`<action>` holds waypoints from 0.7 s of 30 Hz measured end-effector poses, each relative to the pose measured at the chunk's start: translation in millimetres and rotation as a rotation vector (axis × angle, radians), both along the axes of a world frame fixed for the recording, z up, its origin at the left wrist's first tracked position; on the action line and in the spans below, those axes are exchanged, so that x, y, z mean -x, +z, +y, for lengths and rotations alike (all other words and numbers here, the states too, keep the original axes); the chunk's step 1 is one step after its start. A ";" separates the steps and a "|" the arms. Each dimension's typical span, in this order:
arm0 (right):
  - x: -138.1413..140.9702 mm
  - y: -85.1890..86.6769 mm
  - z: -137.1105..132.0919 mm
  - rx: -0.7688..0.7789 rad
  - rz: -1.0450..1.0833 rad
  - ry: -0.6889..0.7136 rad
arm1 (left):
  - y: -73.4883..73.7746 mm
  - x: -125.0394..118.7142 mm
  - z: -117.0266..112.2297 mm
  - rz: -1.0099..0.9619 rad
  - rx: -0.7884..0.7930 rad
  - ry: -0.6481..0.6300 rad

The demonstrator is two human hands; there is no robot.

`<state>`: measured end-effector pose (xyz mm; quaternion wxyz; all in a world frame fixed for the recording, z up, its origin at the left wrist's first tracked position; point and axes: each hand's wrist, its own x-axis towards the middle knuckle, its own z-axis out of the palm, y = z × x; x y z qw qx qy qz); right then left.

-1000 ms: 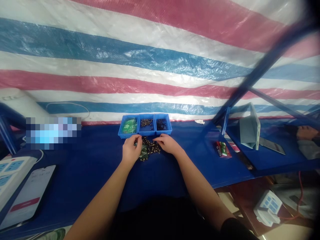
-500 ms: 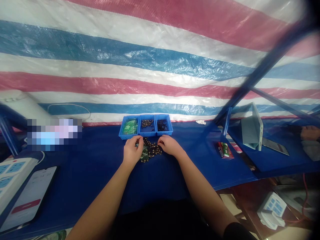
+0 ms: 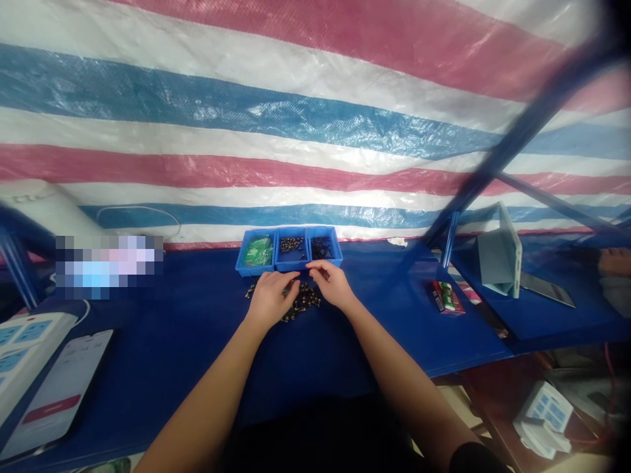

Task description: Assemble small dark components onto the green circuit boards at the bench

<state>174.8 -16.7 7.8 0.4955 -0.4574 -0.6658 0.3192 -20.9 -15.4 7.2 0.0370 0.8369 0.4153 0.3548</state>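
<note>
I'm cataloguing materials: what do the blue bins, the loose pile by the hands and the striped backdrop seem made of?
Blue bins: probably plastic, slightly glossy; uniform colour, thin walls.
Loose pile: perhaps partly metal, given small brassy glints; pieces too small to be sure.
Striped backdrop: likely plastic sheeting, shiny, with creases and glare.

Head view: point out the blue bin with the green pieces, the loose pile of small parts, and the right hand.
Blue bin [image 3: 250, 270], head view: its front wall.
Pile of small parts [image 3: 306, 299], head view: its uncovered middle.
Right hand [image 3: 335, 286], head view: back of the hand.
</note>
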 end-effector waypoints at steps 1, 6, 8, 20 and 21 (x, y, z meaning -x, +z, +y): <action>2.2 -2.3 0.8 0.037 0.080 0.008 | 0.3 -0.9 -0.6 0.007 -0.001 -0.007; 14.0 -6.3 1.3 0.224 0.296 0.039 | -1.3 -2.4 -1.0 0.005 -0.007 0.005; 18.1 -4.7 -0.4 0.257 0.341 0.039 | -2.8 -1.2 -0.4 -0.015 -0.006 0.018; 20.8 -4.1 -5.9 0.171 0.247 0.056 | -1.2 0.1 -3.4 -0.099 0.113 0.062; 19.9 -2.6 -7.0 0.136 0.206 0.044 | -1.1 -0.2 -3.9 -0.093 0.121 0.058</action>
